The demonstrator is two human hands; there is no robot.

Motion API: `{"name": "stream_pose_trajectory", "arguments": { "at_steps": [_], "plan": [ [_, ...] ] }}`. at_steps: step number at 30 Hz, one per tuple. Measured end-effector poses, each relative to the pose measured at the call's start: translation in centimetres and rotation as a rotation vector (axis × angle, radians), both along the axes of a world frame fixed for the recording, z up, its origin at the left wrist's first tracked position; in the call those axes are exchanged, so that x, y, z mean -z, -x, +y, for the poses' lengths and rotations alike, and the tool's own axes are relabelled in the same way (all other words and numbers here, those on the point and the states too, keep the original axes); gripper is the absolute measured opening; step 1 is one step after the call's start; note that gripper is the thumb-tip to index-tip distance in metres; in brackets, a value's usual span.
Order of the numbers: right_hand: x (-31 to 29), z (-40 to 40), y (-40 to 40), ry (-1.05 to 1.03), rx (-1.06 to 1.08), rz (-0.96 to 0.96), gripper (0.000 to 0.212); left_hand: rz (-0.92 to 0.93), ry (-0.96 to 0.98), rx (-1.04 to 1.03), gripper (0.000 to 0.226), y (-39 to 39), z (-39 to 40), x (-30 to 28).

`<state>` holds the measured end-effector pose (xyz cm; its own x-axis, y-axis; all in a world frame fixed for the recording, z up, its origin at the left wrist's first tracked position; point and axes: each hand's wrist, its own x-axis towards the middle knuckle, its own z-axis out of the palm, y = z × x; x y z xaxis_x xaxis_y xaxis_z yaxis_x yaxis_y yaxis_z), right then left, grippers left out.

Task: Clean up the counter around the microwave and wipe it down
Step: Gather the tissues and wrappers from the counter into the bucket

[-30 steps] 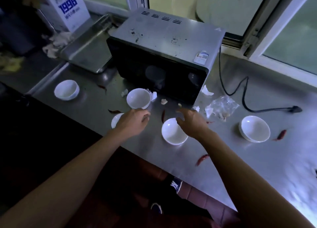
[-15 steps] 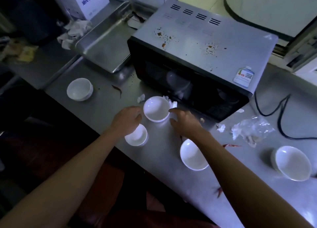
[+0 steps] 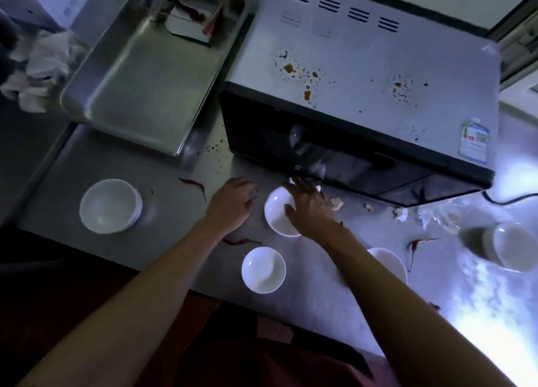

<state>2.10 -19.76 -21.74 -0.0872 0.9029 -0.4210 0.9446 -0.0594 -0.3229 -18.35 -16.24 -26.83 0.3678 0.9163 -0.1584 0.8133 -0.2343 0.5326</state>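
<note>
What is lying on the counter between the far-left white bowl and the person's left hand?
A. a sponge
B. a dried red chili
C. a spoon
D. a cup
B: a thin dried red chili lies on the steel counter, between the far-left bowl and the left hand.

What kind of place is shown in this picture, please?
Probably a working kitchen, perhaps a canteen: a stainless steel counter, a stained microwave, a metal tray and white bowls.
</note>
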Motion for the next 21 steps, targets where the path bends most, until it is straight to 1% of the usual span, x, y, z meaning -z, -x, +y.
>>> {"name": "stream_pose_trajectory", "arguments": {
  "at_steps": [3, 6, 11, 17, 21],
  "plan": [
    [0.3, -0.2, 0.4, 0.020, 0.012, -0.028, 0.058, -0.028, -0.051, 0.118, 0.040, 0.1, 0.7, 0.9],
    [0.5, -0.4, 0.7, 0.008, 0.040, -0.029, 0.058, -0.053, -0.143, 0.201, 0.039, 0.5, 1.1, 1.5],
    [0.2, -1.5, 1.4, -0.011, 0.096, 0.010, 0.054, -0.079, -0.111, 0.175, 0.035, 0.9, 1.7, 2.1],
    [-0.6, -2.7, 1.7, -0.048, 0.159, 0.090, 0.045, -0.091, -0.123, 0.235, 0.013, 0.4, 2.8, 1.6],
    [-0.7, -3.5, 0.3, -0.055, 0.299, 0.173, 0.040, -0.181, -0.093, 0.244, 0.012, -1.7, 3.6, 1.0]
  ]
}}
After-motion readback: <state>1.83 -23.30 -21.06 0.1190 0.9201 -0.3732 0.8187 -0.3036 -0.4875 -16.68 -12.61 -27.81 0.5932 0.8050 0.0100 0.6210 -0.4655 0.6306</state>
